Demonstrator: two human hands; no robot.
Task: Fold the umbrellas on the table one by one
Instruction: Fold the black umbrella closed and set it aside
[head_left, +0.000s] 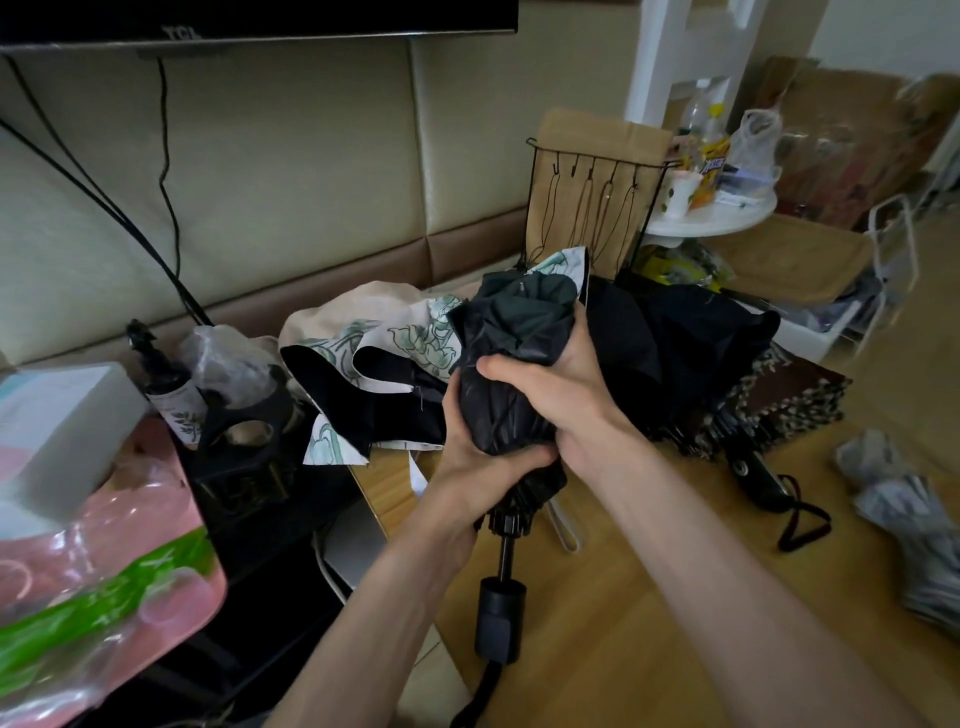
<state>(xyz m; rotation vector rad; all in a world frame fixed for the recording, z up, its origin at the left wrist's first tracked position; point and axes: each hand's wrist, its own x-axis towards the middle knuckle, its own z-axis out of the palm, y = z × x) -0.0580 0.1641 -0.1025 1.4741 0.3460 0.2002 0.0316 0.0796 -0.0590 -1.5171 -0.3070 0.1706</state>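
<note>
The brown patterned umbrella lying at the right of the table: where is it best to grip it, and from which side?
Judging by its pose, grip the black handle, coming from the near right. It sticks out of the brown patterned umbrella toward the near side, clear of the pile, whereas the canopy seems partly under a black umbrella.
</note>
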